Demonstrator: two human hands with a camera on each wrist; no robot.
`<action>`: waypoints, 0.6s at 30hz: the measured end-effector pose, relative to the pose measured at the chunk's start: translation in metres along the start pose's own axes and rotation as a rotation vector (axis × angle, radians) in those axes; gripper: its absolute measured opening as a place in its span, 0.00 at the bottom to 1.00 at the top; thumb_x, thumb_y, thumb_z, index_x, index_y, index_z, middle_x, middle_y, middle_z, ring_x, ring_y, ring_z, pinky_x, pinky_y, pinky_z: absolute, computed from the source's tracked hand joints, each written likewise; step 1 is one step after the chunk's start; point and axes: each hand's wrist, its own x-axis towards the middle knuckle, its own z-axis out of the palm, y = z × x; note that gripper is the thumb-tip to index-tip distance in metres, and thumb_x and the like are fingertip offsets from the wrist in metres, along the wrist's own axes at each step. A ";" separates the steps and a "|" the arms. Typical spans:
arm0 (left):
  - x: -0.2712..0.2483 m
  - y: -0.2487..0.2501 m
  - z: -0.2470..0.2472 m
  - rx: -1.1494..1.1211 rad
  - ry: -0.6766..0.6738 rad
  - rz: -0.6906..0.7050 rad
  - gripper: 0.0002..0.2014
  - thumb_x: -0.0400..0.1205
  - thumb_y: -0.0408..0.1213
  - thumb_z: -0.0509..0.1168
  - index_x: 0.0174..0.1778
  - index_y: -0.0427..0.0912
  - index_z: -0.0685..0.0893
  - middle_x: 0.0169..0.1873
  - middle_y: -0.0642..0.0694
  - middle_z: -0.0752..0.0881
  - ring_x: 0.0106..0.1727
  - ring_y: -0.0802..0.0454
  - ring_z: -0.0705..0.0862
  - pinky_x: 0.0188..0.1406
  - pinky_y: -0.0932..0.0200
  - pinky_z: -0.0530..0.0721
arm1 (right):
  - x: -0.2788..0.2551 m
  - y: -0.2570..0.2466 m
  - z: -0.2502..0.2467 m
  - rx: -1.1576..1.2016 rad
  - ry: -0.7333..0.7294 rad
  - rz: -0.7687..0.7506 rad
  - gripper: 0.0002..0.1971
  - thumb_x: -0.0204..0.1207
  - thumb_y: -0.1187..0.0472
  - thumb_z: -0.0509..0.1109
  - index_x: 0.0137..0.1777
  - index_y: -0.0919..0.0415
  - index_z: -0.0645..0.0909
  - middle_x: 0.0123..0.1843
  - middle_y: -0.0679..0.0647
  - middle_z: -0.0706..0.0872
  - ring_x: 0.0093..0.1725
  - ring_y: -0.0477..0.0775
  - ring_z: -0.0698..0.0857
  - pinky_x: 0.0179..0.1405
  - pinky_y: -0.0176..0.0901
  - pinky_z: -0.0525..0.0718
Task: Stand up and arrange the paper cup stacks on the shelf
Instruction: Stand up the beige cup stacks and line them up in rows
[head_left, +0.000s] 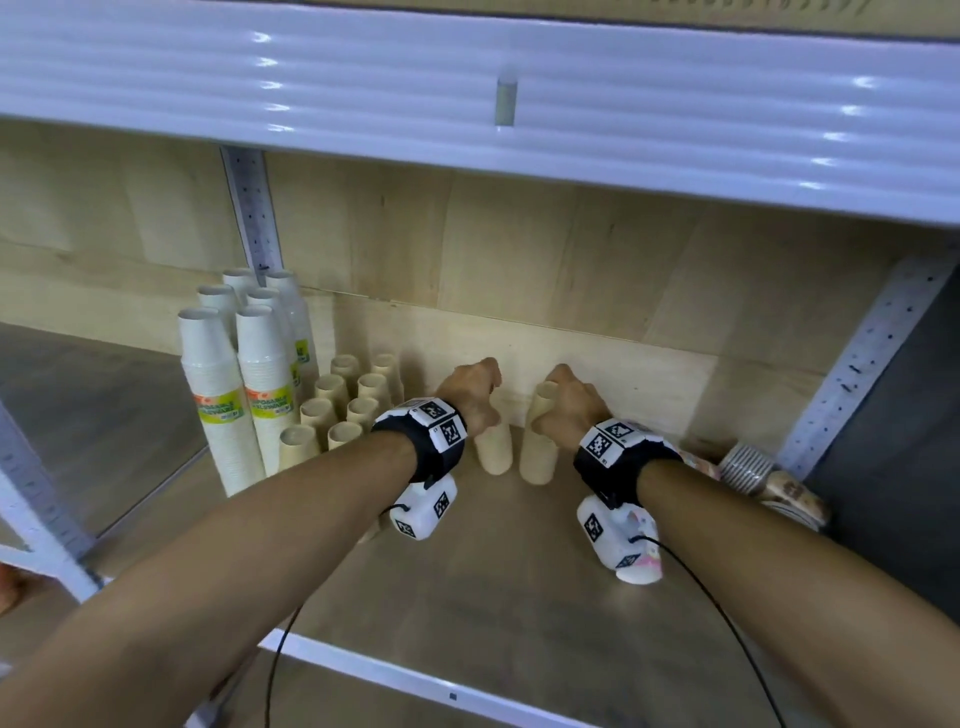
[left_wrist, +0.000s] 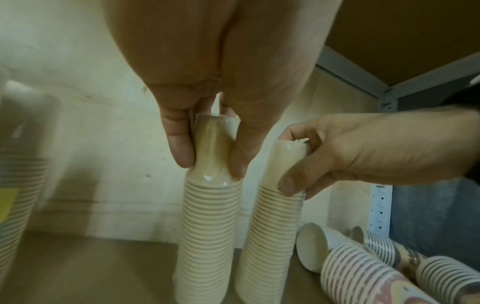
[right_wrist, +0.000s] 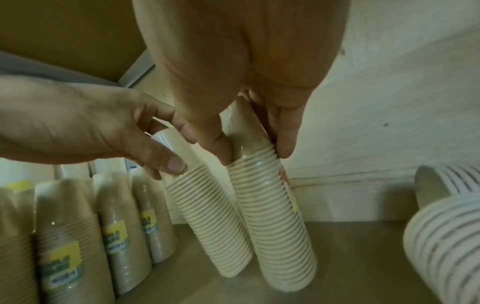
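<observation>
Left hand (head_left: 470, 392) and right hand (head_left: 569, 402) each pinch 1 upright, ribbed beige cup stack (head_left: 493, 449)

On the shelf (head_left: 467, 571), two upright cup stacks (head_left: 493, 447) stand side by side near the back wall (head_left: 519, 260). Left of them stands a cluster of short stacks (head_left: 343, 410), with tall stacks (head_left: 234, 395) further left. Toppled stacks (head_left: 753, 467) lie at the right.

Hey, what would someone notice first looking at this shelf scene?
Both hands at mid-shelf: the left hand and right hand each grip the top of an upright beige cup stack. To the left stand tall white cup stacks; at far right, striped stacks lie tipped over.
</observation>
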 end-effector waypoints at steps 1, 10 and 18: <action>-0.002 0.004 -0.002 0.003 -0.002 0.009 0.22 0.73 0.31 0.74 0.62 0.43 0.76 0.58 0.43 0.82 0.55 0.43 0.83 0.53 0.49 0.86 | -0.003 -0.002 -0.001 0.027 0.002 -0.002 0.26 0.70 0.67 0.74 0.66 0.58 0.70 0.54 0.46 0.77 0.52 0.56 0.80 0.39 0.40 0.76; -0.010 0.024 -0.004 0.070 -0.095 0.044 0.26 0.75 0.30 0.73 0.70 0.43 0.79 0.66 0.45 0.83 0.63 0.46 0.84 0.59 0.54 0.86 | -0.016 -0.002 0.005 0.049 -0.058 0.016 0.26 0.67 0.63 0.77 0.63 0.58 0.72 0.57 0.56 0.80 0.52 0.58 0.83 0.28 0.39 0.73; -0.018 0.022 0.000 0.059 -0.090 0.013 0.24 0.78 0.38 0.72 0.70 0.39 0.78 0.64 0.42 0.83 0.63 0.43 0.82 0.55 0.54 0.83 | -0.019 0.001 0.005 0.008 -0.067 0.030 0.23 0.67 0.56 0.77 0.60 0.57 0.73 0.55 0.54 0.83 0.49 0.55 0.83 0.33 0.40 0.77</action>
